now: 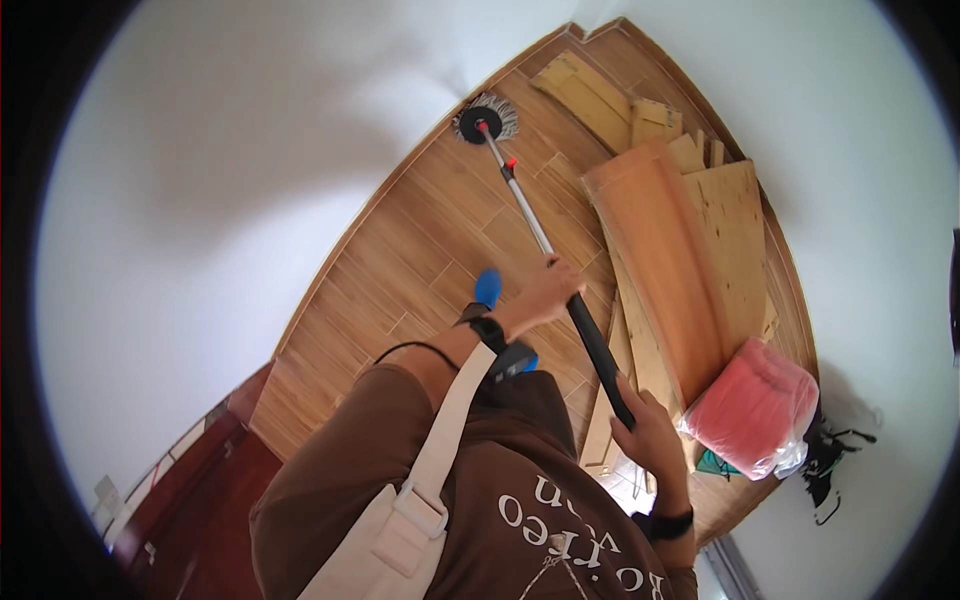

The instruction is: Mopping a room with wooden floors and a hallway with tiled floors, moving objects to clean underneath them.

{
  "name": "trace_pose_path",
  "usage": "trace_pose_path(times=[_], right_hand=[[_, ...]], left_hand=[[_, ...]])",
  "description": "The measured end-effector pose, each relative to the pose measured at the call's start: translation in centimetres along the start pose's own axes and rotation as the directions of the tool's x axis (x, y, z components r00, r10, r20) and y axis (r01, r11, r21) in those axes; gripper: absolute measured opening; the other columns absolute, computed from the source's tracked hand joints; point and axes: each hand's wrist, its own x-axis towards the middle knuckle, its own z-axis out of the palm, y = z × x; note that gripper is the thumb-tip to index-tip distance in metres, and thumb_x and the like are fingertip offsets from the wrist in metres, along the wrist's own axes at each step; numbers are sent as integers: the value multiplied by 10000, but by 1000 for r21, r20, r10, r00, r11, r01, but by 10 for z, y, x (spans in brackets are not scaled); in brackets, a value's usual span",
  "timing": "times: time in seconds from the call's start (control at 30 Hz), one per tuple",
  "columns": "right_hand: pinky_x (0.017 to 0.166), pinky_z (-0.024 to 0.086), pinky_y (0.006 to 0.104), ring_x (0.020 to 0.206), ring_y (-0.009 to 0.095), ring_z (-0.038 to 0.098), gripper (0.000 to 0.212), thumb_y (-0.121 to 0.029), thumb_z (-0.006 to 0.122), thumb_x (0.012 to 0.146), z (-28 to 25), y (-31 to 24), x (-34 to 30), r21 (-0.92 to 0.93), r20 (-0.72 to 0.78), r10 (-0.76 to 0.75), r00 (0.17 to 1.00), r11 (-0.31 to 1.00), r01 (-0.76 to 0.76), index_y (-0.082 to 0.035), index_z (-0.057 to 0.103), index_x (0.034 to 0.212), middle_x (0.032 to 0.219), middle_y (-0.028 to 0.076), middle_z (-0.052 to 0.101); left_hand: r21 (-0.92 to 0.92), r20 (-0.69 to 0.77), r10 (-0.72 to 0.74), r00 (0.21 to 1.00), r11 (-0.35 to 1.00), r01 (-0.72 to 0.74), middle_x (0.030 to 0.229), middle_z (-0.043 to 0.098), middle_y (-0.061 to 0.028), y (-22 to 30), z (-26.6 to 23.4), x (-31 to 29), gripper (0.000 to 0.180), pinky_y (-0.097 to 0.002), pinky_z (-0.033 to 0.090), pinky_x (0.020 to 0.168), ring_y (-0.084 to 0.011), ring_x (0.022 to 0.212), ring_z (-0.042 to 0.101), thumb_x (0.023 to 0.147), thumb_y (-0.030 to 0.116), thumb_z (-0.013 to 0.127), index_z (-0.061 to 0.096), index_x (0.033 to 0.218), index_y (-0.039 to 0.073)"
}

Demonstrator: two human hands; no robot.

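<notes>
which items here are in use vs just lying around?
In use: mop, its handle gripped by left hand and right hand.
Lying about: stacked wood boards, pink bundle in clear plastic, black cables.

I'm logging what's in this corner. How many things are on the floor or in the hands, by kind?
Mop, held by left hand and right hand: 1
Pink plastic-wrapped bundle: 1
Orange roll: 1
Wooden boards, overlapping: at least 5
Total: at least 8
</notes>
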Motion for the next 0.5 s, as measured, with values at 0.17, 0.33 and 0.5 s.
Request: trace_pose_path(times=[0.17, 0.33, 0.5], right_hand=[[619, 483, 418, 675, 348, 582, 629, -194, 638, 773, -68, -33, -9, -154, 211, -98, 972, 979, 132, -157, 443, 1370, 873, 156, 552], [603, 487, 412, 694, 325, 595, 566, -220, 635, 785, -78, -48, 38, -245, 360, -197, 912, 923, 296, -212, 487, 1332, 891, 128, 552], [625, 470, 428, 720, 327, 588, 391, -248, 652, 798, -22, -59, 114, -222, 199, -552, 810, 779, 586, -142, 577, 1166, 802, 113, 565]], left_hand=[[-93, 14, -169, 985, 981, 170, 920, 554, -10, 50, -50, -39, 461, -471, 291, 921, -232, 1001, 514, 608, 65, 750, 563, 1004, 206], [-129, -20, -414, 910, 904, 408, 1033, 592, -34, 39, -54, -103, 559, -479, 301, 945, -256, 1060, 525, 635, 49, 727, 574, 1154, 186], [-85, -246, -671, 700, 734, 674, 923, 671, -42, -66, -14, -200, 337, -459, 364, 873, -281, 932, 617, 661, 112, 705, 658, 986, 190]])
